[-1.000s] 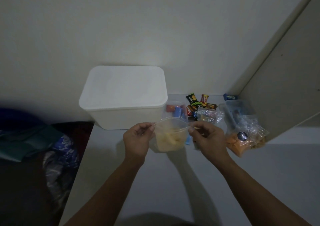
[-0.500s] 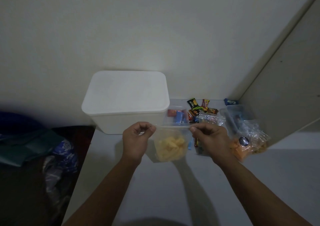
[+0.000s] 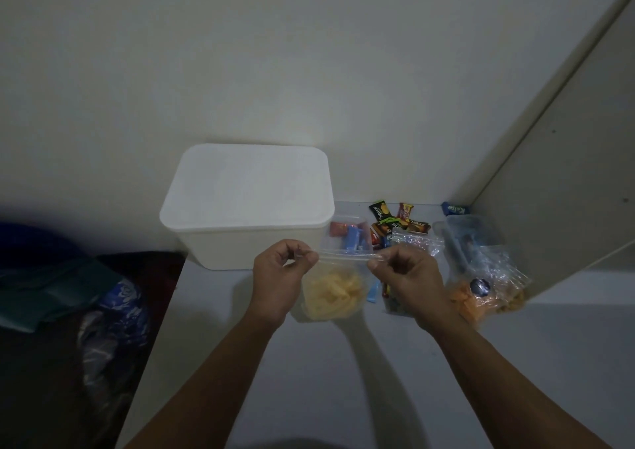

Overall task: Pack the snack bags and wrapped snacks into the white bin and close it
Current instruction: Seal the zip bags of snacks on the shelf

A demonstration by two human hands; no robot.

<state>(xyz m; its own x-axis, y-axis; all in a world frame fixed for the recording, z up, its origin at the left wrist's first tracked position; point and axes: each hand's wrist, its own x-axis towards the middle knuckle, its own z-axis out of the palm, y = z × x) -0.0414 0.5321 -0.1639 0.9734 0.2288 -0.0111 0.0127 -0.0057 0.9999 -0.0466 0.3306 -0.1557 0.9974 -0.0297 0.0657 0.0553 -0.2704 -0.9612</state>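
The bin (image 3: 247,239) and its lid (image 3: 248,185) are plain white, on a pale grey bench (image 3: 343,380). The clear bag (image 3: 335,290) holds pale yellow snacks; another bag (image 3: 479,297) holds orange ones. The wrapped snacks (image 3: 398,220) are black, red, brown and blue. Left of the bench lies blue-and-white patterned cloth (image 3: 118,307).

Head view, down (close) on table (image 3: 343,397).

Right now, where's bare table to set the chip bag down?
Free: the grey tabletop in front of the white lidded bin, between the forearms, and the near right stretch. Crowded: right of the bin, where wrapped snacks and clear snack bags pile toward the wall. Both hands pinch the clear bag of yellow chips.
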